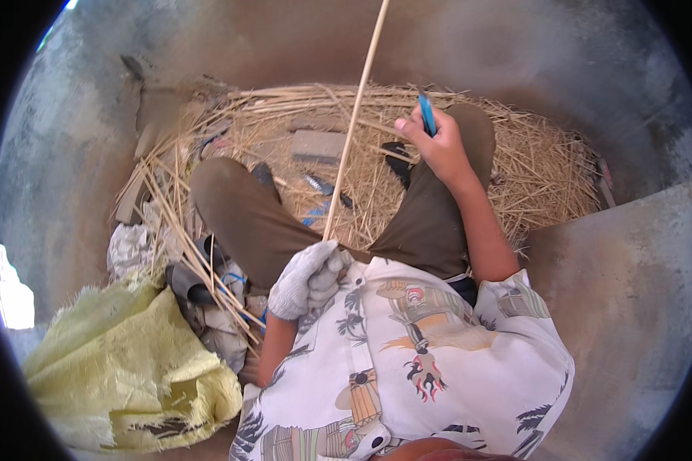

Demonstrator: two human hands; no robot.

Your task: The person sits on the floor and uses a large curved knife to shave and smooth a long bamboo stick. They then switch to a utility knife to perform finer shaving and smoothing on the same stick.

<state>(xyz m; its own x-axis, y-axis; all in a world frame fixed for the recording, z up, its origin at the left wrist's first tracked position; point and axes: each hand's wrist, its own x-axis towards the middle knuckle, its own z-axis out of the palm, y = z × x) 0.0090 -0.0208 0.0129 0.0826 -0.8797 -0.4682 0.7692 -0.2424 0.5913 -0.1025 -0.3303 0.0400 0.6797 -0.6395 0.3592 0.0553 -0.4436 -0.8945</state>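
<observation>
My left hand (pixel 309 280), in a white knitted glove, is closed around the lower end of a long, pale, thin stick (pixel 357 111) at my lap. The stick slants up and slightly right, past the top of the view. Bare and raised above my right knee, my right hand (pixel 443 152) grips a slim blue-handled knife (pixel 427 117). Its narrow dark tip points up, apart from the stick. My legs (pixel 246 215) are folded, in brown trousers, with the knees spread wide.
Dry stick scraps (pixel 542 165) cover the ground ahead and to the right. Between my knees lie a grey-brown brick (pixel 317 146) and a small dark object (pixel 319 184). Long split sticks (pixel 188 250) and a torn yellow woven sack (pixel 123 361) lie at left. A stained wall (pixel 300 42) curves around.
</observation>
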